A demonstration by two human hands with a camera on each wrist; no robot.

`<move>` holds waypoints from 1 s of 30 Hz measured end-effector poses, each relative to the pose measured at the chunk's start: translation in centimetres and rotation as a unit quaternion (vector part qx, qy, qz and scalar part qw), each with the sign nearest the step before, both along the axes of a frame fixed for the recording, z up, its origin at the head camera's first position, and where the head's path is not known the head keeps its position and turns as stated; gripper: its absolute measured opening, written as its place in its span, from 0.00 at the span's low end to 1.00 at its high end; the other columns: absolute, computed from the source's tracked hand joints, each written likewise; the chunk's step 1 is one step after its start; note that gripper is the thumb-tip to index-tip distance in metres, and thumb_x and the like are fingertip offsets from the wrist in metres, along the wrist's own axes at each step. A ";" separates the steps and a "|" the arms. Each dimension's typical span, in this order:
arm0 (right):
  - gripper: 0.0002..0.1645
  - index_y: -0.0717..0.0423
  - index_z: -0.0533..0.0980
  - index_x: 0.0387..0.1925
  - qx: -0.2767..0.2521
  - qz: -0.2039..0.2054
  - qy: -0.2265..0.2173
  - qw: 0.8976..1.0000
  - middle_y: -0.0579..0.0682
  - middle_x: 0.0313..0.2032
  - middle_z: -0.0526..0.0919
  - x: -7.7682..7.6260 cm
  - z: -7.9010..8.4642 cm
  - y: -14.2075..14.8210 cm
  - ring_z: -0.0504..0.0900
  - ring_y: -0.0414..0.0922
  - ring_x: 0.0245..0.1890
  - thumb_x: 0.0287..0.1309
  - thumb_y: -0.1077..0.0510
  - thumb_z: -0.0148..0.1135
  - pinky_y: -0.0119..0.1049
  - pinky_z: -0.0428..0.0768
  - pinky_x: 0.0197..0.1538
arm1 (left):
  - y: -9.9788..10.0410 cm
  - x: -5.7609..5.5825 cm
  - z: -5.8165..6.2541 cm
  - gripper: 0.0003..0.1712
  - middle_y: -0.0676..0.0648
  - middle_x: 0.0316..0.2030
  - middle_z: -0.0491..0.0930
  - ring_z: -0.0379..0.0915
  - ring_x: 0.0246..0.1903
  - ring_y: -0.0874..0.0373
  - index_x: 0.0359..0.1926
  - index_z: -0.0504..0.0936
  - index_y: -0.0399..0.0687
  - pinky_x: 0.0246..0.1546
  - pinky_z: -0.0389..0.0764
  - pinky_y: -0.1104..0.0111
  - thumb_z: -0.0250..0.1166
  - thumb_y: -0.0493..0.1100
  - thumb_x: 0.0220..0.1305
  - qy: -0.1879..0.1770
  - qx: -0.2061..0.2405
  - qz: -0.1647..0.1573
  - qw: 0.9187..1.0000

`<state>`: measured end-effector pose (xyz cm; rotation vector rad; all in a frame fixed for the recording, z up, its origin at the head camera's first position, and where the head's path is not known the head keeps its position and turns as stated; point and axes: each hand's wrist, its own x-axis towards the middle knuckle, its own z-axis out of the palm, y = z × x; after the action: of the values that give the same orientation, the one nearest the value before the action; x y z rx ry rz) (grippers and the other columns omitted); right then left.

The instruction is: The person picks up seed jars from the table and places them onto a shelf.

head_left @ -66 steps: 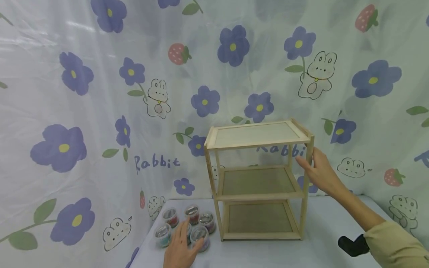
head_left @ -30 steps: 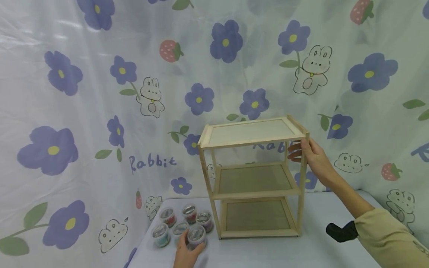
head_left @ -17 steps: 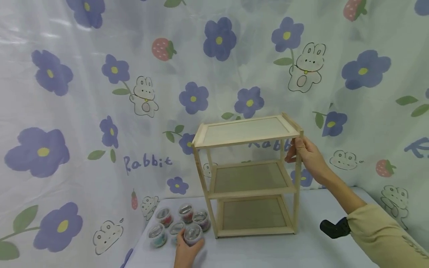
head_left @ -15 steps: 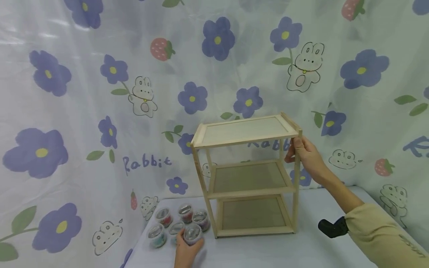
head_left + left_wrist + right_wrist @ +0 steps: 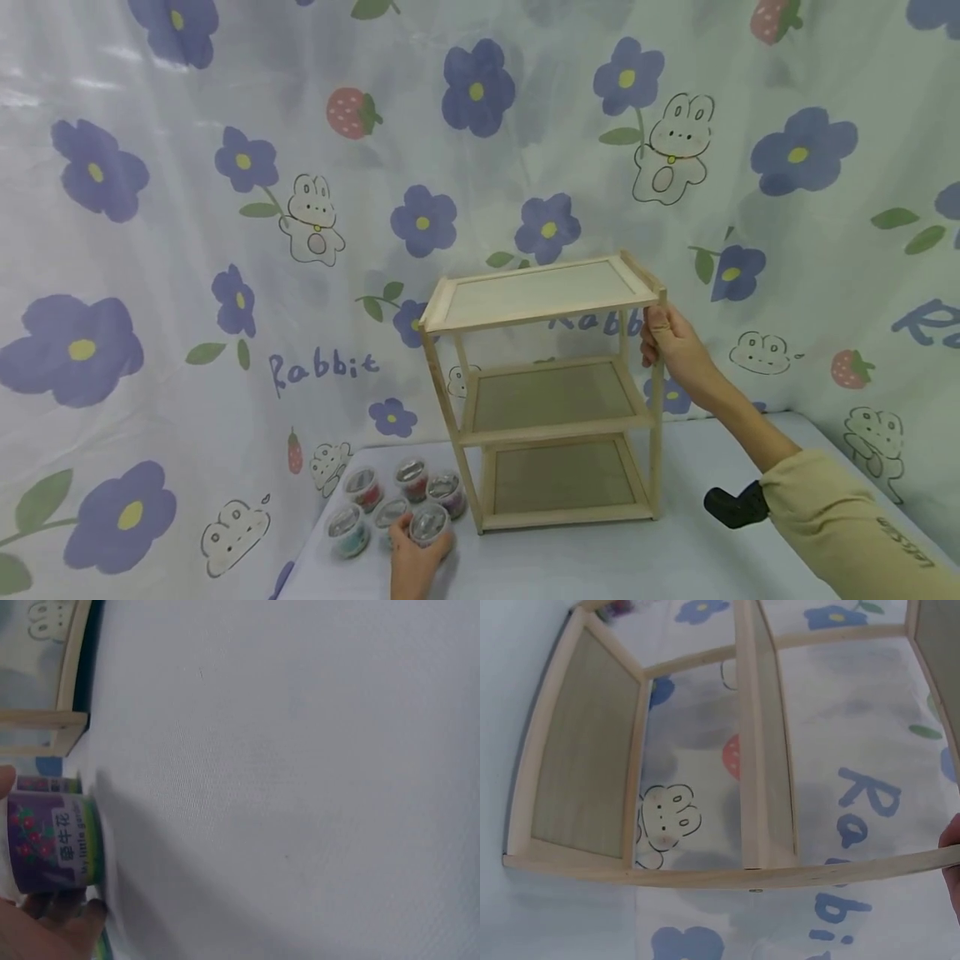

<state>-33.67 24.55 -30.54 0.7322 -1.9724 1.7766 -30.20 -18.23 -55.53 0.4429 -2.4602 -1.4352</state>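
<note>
My left hand (image 5: 415, 562) grips a small clear-lidded cup (image 5: 430, 523) at the front right of a cluster of similar cups. In the left wrist view this cup (image 5: 49, 844) wears a purple label with pink flowers and the words "My little garden", and fingers curl beneath it. A three-tier wooden shelf rack (image 5: 555, 432) stands upright to the right of the cups. Near the rack's top, my right hand (image 5: 678, 346) holds the front right post (image 5: 656, 433), thumb in front and fingers behind. Only part of that hand shows at the right wrist view's edge.
Beside the held cup stand a teal-labelled cup (image 5: 348, 531), red-labelled cups (image 5: 411, 481) and a purplish cup (image 5: 446, 495), close to the rack's left post. A white-covered table (image 5: 570, 562) bears everything. A curtain (image 5: 495, 167) with flowers and rabbits hangs behind.
My left hand, earlier spread over the cups, has closed round the front right one. My right hand's thumb and fingers have wrapped round the post. The whole scene has drifted left in the head view.
</note>
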 end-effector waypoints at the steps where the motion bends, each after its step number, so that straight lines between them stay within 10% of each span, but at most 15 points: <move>1: 0.23 0.61 0.57 0.34 0.000 0.001 -0.001 1.000 0.50 0.22 0.59 0.0 0.0 -0.1 0.63 0.45 0.21 0.77 0.45 0.30 0.35 0.72 0.29 | 0.0 0.1 0.1 0.51 0.20 0.62 0.64 0.67 0.59 0.29 0.65 0.52 0.35 0.60 0.66 0.41 0.75 0.47 0.49 -0.002 -0.002 0.002 1.000; 13: 0.25 0.59 0.55 0.35 0.009 -0.022 -0.037 0.999 0.50 0.25 0.58 0.6 0.4 -0.5 0.61 0.45 0.22 0.78 0.41 0.29 0.37 0.68 0.31 | -1.3 1.1 0.8 0.49 0.23 0.59 0.70 0.74 0.53 0.32 0.63 0.58 0.34 0.54 0.72 0.43 0.77 0.49 0.47 0.014 -0.059 -0.011 0.998; 30: 0.28 0.56 0.57 0.32 -0.023 -0.087 -0.080 0.993 0.44 0.19 0.58 0.5 0.7 -1.2 0.60 0.41 0.20 0.75 0.37 0.35 0.36 0.67 0.28 | -2.6 2.9 5.5 0.56 0.19 0.62 0.65 0.64 0.63 0.28 0.64 0.55 0.34 0.62 0.66 0.41 0.77 0.59 0.48 -0.018 -0.049 -0.042 0.998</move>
<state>-33.20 23.36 -29.82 0.4007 -2.0195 1.8167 -27.29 -20.81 -50.04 0.3534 -2.5927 -1.3414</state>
